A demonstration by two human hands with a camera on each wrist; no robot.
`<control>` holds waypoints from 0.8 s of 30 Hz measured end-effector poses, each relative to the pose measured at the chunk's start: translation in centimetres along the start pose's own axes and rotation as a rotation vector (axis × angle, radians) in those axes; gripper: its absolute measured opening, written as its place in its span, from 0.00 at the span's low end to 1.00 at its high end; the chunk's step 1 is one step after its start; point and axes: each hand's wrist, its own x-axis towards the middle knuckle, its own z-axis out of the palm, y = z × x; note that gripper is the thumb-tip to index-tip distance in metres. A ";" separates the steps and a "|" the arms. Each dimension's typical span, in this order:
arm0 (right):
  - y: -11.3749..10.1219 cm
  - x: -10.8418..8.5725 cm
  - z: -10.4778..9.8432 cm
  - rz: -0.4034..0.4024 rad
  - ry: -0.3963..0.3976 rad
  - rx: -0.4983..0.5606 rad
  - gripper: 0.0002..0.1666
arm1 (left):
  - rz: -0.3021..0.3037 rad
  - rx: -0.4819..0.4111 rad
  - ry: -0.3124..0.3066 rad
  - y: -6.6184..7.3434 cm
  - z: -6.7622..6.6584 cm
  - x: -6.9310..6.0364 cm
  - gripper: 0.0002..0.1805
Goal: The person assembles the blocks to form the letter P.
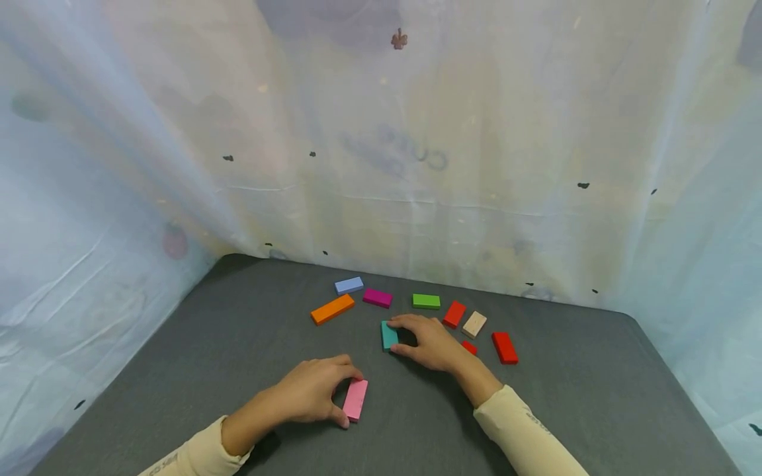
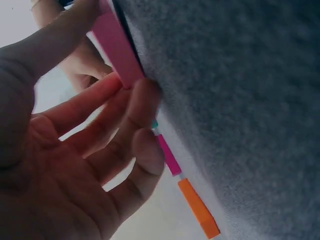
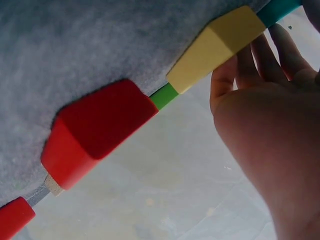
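In the head view, a dark grey tabletop (image 1: pixel 208 350) stands before a pale patterned sheet (image 1: pixel 476 132). The left hand (image 1: pixel 312 390), nearer and to the left, pinches the pink block (image 1: pixel 355 400) end to end, thumb on its near end and fingers on its far end, spread about as wide as the block is long. Farther and to the right, the right hand (image 1: pixel 428 340) spans the teal block (image 1: pixel 388 336) the same way; both blocks lie on the tabletop. Beyond the hands, from left to right, lie an orange block (image 1: pixel 332 309), a light blue block (image 1: pixel 348 285), a magenta block (image 1: pixel 378 297) and a green block (image 1: pixel 426 301). Farther right are a tilted red block (image 1: pixel 454 314), a beige block (image 1: pixel 474 324), a second red block (image 1: pixel 469 347) partly hidden by the right arm, and a rightmost red block (image 1: pixel 505 348).

In the left wrist view, the left fingertips meet one end of the pink block; the magenta and orange blocks show beyond.

In the right wrist view, a yellow block (image 3: pixel 210 50) sits just beside the right fingers, the teal block's edge showing past it.
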 end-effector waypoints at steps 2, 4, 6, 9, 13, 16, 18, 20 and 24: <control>0.0 0.0 0.0 0.000 0.001 -0.003 0.31 | -0.004 0.011 -0.009 0.1 0.1 0.1 0.36; 0.0 0.0 0.0 0.003 0.001 -0.004 0.31 | -0.007 0.010 -0.013 0.1 0.2 0.1 0.36; 0.0 0.0 0.0 0.000 0.005 -0.005 0.31 | -0.003 0.008 -0.013 0.1 0.2 0.0 0.37; -0.2 -0.1 0.1 -0.001 0.006 -0.013 0.31 | 0.012 -0.010 -0.007 -0.2 0.2 -0.1 0.38; -0.4 0.0 0.0 0.006 -0.002 -0.037 0.30 | 0.013 -0.061 -0.009 -0.6 0.1 -0.3 0.36; -0.6 0.2 -0.1 0.016 -0.011 -0.046 0.30 | 0.007 -0.081 -0.010 -0.7 0.0 -0.4 0.34; -0.7 0.4 -0.2 0.025 -0.013 -0.044 0.30 | 0.007 -0.073 -0.006 -0.7 -0.1 -0.5 0.32; -0.6 0.4 -0.2 0.030 -0.004 -0.032 0.29 | 0.010 -0.059 -0.001 -0.6 -0.1 -0.5 0.32; -0.3 0.5 -0.2 0.023 0.013 -0.003 0.29 | 0.013 -0.048 0.000 -0.5 -0.3 -0.5 0.34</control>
